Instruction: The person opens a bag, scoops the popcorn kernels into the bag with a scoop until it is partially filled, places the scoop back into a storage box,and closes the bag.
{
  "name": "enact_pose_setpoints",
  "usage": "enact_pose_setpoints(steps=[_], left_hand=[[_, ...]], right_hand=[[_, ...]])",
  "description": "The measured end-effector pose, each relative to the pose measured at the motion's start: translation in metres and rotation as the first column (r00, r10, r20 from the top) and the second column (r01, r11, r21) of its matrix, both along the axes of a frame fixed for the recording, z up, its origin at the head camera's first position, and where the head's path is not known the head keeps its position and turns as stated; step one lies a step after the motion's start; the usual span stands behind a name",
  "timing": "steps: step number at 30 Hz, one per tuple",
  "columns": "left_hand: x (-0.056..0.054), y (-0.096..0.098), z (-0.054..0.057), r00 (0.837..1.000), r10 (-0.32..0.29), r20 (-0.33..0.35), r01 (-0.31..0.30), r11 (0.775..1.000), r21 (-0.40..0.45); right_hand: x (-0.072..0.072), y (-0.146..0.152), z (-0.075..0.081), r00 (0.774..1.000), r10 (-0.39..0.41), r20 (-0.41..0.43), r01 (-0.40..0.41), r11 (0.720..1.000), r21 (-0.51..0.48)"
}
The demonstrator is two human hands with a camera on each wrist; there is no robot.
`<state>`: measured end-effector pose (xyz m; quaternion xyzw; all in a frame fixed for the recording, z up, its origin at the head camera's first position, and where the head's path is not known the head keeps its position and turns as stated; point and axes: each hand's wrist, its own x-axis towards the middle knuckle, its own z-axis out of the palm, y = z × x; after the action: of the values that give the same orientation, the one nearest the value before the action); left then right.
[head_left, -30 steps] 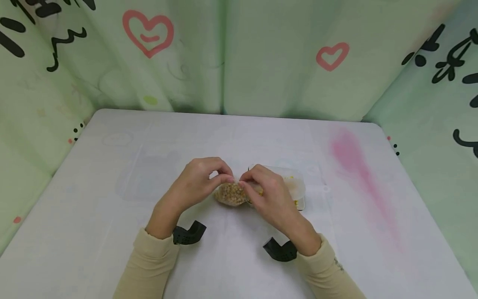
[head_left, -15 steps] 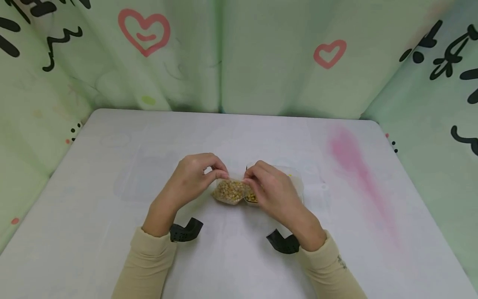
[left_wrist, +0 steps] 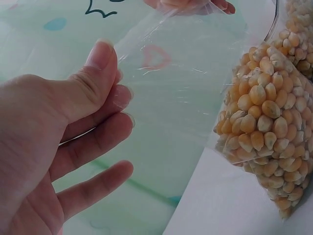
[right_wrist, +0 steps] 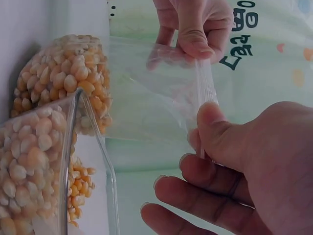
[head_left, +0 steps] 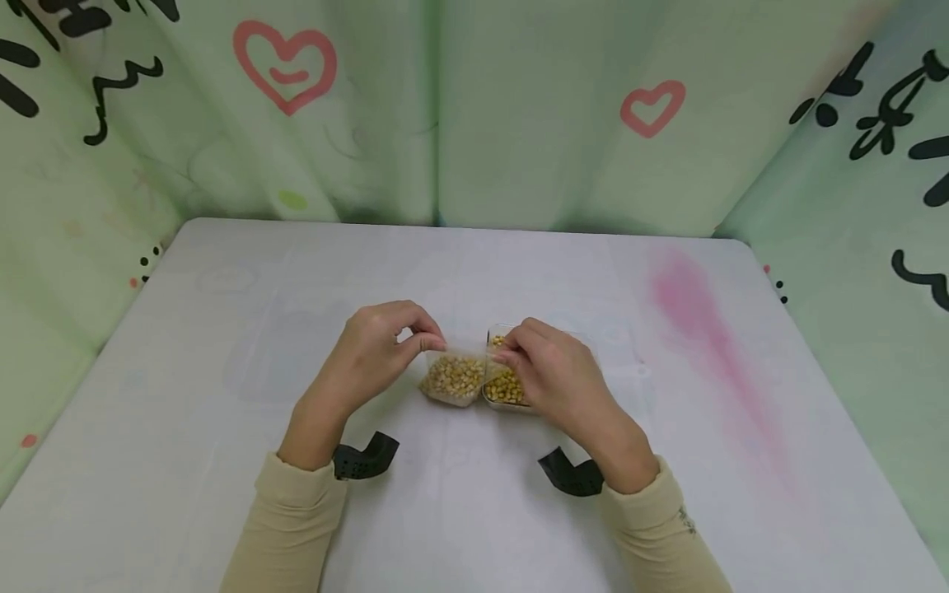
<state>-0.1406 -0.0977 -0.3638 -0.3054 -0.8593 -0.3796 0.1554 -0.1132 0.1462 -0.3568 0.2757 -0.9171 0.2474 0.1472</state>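
A clear zip-top bag (head_left: 454, 379) bulges with yellow corn kernels and stands at mid-table. My left hand (head_left: 380, 344) pinches the top left corner of the bag between thumb and forefinger. At the other end of the same edge, my right hand (head_left: 565, 377) pinches the zip strip (right_wrist: 205, 83); its other fingers are spread below in the right wrist view. Clear film above the kernels (left_wrist: 266, 112) is stretched between both hands. Right beside the bag, a clear rectangular container (head_left: 510, 407) holds more corn kernels, partly hidden under the right hand.
The white table (head_left: 222, 395) has a pink stain (head_left: 704, 329) toward its right side. A pale green curtain (head_left: 519, 123) with hearts and black markings hangs round the back and sides. Black wrist mounts (head_left: 366, 457) sit at both cuffs.
My hands have drawn apart, the left going left and the right going right, and the bag's top edge is stretched wider. The container's left end is now uncovered.
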Motion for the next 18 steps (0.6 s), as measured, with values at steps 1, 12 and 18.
enact_pose_setpoints(steps=[1,12,18], left_hand=[[0.000,0.000,0.000,1.000,0.001,0.002,-0.001,1.000,-0.001],[0.001,-0.002,0.001,0.998,-0.048,0.045,0.047,0.999,0.017],[0.000,-0.003,0.002,0.995,-0.070,0.071,0.069,0.997,0.029]], right_hand=[[0.000,0.001,0.000,1.000,0.006,0.000,-0.006,1.000,-0.001],[0.000,0.009,0.005,0.987,0.122,0.106,-0.116,0.992,-0.056],[0.001,0.012,0.007,0.980,0.153,0.126,-0.141,0.985,-0.099]])
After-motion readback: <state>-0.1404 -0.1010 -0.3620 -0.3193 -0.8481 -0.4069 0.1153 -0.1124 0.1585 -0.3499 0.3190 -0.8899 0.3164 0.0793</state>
